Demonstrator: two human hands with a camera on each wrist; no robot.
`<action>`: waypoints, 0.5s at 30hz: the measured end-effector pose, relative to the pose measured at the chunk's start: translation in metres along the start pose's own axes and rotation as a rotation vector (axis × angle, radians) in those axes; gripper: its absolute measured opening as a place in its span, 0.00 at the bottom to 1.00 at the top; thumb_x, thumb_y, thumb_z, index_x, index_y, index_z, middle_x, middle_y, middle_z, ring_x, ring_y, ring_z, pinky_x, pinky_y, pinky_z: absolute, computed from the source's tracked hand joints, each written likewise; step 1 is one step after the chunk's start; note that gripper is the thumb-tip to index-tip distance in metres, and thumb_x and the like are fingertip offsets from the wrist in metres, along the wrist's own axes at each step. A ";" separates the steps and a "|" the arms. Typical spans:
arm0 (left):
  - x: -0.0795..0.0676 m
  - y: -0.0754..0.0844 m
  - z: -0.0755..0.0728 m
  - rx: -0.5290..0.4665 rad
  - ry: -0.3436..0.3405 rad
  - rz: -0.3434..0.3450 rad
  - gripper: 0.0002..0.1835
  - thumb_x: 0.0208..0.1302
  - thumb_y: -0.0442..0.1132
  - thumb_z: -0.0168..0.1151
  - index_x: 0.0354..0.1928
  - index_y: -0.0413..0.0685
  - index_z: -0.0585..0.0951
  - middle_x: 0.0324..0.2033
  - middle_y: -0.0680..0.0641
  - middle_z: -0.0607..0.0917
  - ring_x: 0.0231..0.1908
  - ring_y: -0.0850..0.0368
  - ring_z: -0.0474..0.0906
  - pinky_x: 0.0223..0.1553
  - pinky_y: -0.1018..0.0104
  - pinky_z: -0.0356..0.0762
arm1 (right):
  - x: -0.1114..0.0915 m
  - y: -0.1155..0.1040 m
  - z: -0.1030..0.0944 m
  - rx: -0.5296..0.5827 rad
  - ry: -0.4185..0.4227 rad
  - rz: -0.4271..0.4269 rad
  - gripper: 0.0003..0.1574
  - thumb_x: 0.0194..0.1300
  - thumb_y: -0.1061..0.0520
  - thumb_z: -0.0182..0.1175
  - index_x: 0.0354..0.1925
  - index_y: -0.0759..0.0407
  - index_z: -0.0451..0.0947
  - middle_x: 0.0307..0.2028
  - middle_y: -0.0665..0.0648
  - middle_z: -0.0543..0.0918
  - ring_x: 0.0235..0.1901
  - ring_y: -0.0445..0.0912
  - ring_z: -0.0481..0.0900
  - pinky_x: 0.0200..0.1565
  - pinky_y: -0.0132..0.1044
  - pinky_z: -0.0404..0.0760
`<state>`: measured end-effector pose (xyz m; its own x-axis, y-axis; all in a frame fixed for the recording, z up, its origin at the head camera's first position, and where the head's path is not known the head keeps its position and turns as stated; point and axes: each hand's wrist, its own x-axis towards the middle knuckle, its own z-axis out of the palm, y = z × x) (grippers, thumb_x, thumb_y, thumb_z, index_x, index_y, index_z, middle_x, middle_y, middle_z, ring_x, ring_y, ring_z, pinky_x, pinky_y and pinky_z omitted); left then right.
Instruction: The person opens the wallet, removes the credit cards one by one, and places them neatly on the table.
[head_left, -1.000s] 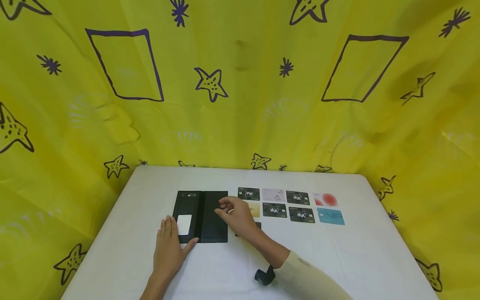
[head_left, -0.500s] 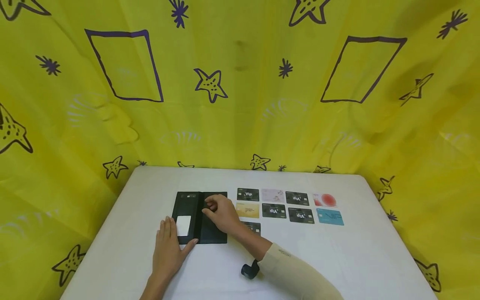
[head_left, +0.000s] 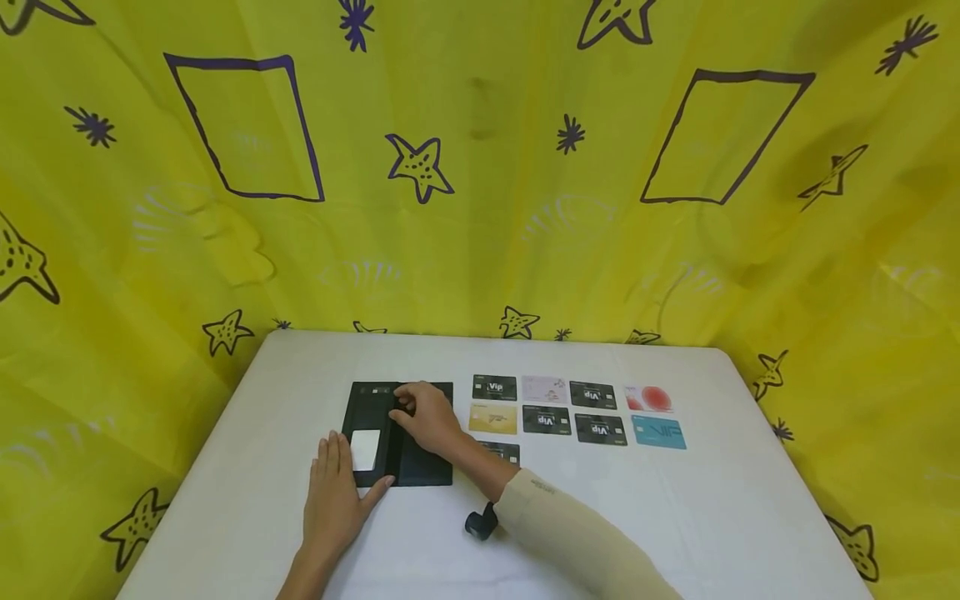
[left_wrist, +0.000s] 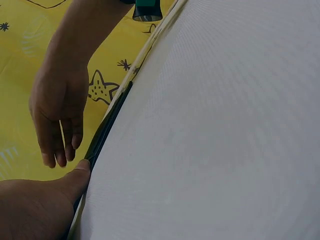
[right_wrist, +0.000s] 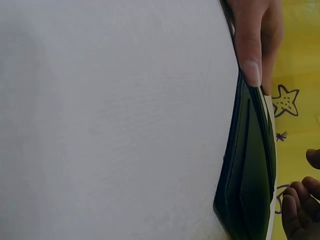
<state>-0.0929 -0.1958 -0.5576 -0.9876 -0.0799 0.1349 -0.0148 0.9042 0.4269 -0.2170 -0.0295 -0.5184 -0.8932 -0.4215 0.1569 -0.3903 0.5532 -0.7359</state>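
A black bifold wallet (head_left: 426, 462) lies unfolded at the left of the white table, a white card (head_left: 365, 450) showing on its left half. My left hand (head_left: 330, 496) rests against its left side with straight fingers, the thumb on the bottom edge; that thumb (left_wrist: 76, 179) also shows there in the left wrist view. Over the upper part of the wallet is my right hand (head_left: 427, 417), fingers loosely bent toward the fold. A gap shows between its thumb and fingers (right_wrist: 300, 205) in the right wrist view, with nothing in it.
To the wallet's right, several cards lie in rows: black VIP cards (head_left: 495, 387), a gold card (head_left: 492, 419), a pale patterned card (head_left: 545, 389), a red-and-white card (head_left: 649, 399) and a blue card (head_left: 660, 432). One black card (head_left: 504, 452) is partly behind the right forearm. A yellow curtain (head_left: 480, 250) hangs behind.
My right hand has moved left across the wallet, from its right edge to the fold, uncovering the gold card and part of the lower black card. My left hand stays in place.
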 end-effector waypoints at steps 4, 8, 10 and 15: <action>0.000 -0.001 0.000 0.004 0.006 -0.001 0.59 0.63 0.57 0.74 0.75 0.16 0.54 0.76 0.20 0.53 0.77 0.24 0.47 0.74 0.31 0.49 | 0.010 0.002 0.005 -0.025 -0.012 0.001 0.21 0.72 0.56 0.70 0.59 0.62 0.83 0.45 0.54 0.84 0.43 0.43 0.82 0.45 0.31 0.81; 0.000 -0.001 0.001 0.000 -0.008 -0.010 0.60 0.64 0.58 0.73 0.75 0.17 0.53 0.77 0.21 0.52 0.78 0.24 0.46 0.75 0.31 0.48 | 0.020 0.005 0.007 -0.028 -0.026 0.018 0.20 0.71 0.57 0.70 0.59 0.62 0.84 0.44 0.55 0.84 0.43 0.44 0.82 0.45 0.33 0.81; 0.000 -0.001 0.001 -0.002 -0.014 -0.012 0.60 0.64 0.58 0.73 0.75 0.17 0.53 0.77 0.21 0.52 0.78 0.24 0.45 0.75 0.31 0.47 | 0.025 0.008 0.010 -0.038 -0.035 0.030 0.21 0.71 0.57 0.70 0.59 0.62 0.84 0.44 0.55 0.84 0.43 0.45 0.82 0.46 0.33 0.81; 0.000 -0.002 0.001 -0.001 -0.018 -0.011 0.60 0.64 0.58 0.73 0.75 0.17 0.53 0.77 0.21 0.52 0.78 0.24 0.45 0.75 0.31 0.47 | 0.035 0.013 0.015 -0.147 -0.062 0.015 0.23 0.71 0.55 0.71 0.61 0.60 0.84 0.44 0.54 0.84 0.42 0.44 0.81 0.45 0.33 0.81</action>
<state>-0.0932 -0.1968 -0.5592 -0.9900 -0.0821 0.1146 -0.0251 0.9027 0.4294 -0.2499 -0.0477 -0.5323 -0.8853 -0.4535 0.1028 -0.4099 0.6567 -0.6330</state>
